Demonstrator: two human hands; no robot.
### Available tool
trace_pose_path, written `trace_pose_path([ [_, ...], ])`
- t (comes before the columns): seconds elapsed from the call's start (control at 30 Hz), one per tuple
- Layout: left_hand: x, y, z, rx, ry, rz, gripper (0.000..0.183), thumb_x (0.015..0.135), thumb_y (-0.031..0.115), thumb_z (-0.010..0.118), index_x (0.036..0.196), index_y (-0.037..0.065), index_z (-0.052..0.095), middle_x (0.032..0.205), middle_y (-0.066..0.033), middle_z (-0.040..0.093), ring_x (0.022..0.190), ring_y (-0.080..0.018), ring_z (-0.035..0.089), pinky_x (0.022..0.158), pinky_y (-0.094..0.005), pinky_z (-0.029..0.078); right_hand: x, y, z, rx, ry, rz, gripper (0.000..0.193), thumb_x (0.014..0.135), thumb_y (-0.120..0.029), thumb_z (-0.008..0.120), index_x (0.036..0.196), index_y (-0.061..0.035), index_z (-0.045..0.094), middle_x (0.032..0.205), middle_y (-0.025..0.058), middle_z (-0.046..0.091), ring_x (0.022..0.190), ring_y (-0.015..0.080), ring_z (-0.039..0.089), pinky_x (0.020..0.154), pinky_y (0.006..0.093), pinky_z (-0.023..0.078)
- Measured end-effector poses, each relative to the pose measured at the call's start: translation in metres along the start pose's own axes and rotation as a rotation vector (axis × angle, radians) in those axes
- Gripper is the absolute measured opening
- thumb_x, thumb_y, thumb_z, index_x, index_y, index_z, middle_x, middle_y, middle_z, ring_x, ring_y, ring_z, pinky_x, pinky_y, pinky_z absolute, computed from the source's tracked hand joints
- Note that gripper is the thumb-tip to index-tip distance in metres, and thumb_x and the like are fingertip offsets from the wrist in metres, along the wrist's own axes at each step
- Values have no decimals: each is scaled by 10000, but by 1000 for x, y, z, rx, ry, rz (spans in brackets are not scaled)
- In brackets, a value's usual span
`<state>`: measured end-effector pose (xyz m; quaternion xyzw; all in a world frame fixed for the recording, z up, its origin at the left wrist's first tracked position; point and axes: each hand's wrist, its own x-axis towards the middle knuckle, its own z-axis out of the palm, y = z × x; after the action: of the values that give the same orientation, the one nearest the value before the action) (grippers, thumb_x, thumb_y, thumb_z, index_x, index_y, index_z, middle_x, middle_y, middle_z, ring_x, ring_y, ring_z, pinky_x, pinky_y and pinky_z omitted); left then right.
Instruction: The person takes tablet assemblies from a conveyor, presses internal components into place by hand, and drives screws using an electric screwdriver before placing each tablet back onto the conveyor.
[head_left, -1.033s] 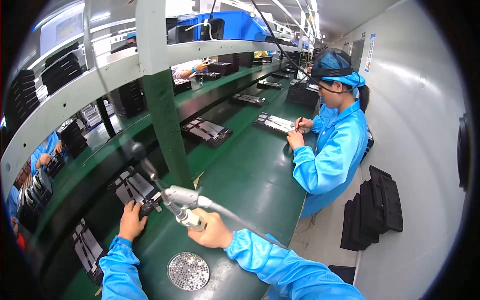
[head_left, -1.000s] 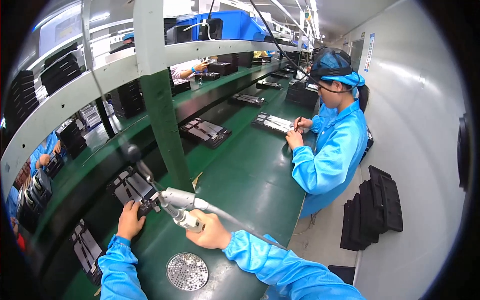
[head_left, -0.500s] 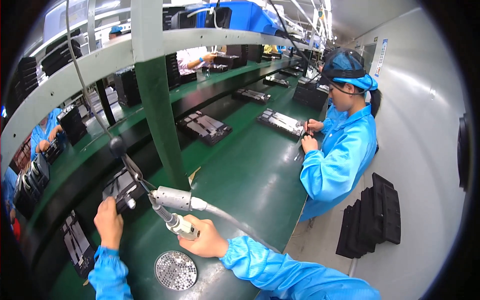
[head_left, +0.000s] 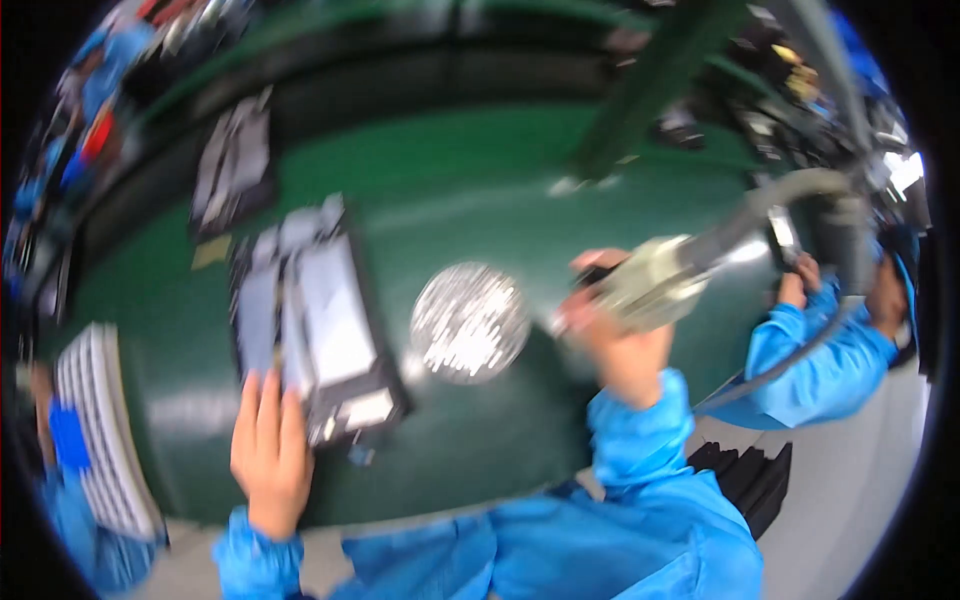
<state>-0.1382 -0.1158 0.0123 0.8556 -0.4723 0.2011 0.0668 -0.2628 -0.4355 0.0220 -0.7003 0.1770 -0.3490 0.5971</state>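
Observation:
My left hand (head_left: 270,455) lies with its fingers stretched out over the near edge of a black tray-like unit (head_left: 385,375). Pale grey, silvery panels (head_left: 332,310) cover much of the unit's top. In my right hand (head_left: 625,345) is a pale-bodied electric screwdriver (head_left: 655,285), blurred by motion, with a thick grey cable at its rear. Its tip is too smeared to make out. Between the unit and my right hand sits a round dish (head_left: 470,323) full of small shiny pieces.
Another similar unit (head_left: 235,165) lies farther back on the green bench (head_left: 500,220). A green post (head_left: 650,90) rises behind my right hand. At the right a co-worker's blue sleeves (head_left: 820,350) reach over the bench. A white gridded panel (head_left: 105,430) stands at the left.
My view has swung down and left, blurring the scene. My left hand has moved from a unit farther back to the one beside the dish. The screwdriver stays in my right hand.

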Motion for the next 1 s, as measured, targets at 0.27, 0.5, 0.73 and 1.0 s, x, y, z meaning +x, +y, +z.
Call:
trace_pose_path([
  [0.27, 1, -16, -21, -317, -298, 37, 533, 618, 102, 777, 1118, 15, 615, 1232, -197, 541, 1171, -381, 516, 1003, -520, 397, 17, 2, 21, 77, -37, 9, 398, 840, -44, 626, 1209, 52, 512, 930, 121, 625, 797, 208, 617, 761, 340, 497],
  [0.5, 5, -9, 13, -422, -104, 514, 269, 739, 72, 628, 1000, 10, 654, 1107, -149, 600, 1050, -292, 575, 949, -465, 449, 24, -4, 20, 57, -82, 0, 410, 843, -83, 634, 1211, 50, 510, 872, 138, 640, 776, 224, 624, 753, 352, 493],
  [0.73, 14, -11, 28, -654, -65, 430, 270, 698, 97, 698, 933, -27, 653, 1010, -115, 604, 986, -270, 584, 896, -425, 473, 31, 7, 24, 87, -78, -40, 435, 833, -103, 640, 1220, 43, 505, 837, 139, 635, 765, 233, 620, 767, 390, 507],
  [1.0, 21, -10, 34, -616, -19, 321, 309, 693, 73, 732, 968, -39, 645, 1010, -161, 606, 961, -320, 598, 841, -428, 500, 31, 8, 21, 74, -152, -49, 489, 845, -155, 621, 1262, 41, 457, 873, 143, 610, 804, 263, 596, 814, 462, 477],
])
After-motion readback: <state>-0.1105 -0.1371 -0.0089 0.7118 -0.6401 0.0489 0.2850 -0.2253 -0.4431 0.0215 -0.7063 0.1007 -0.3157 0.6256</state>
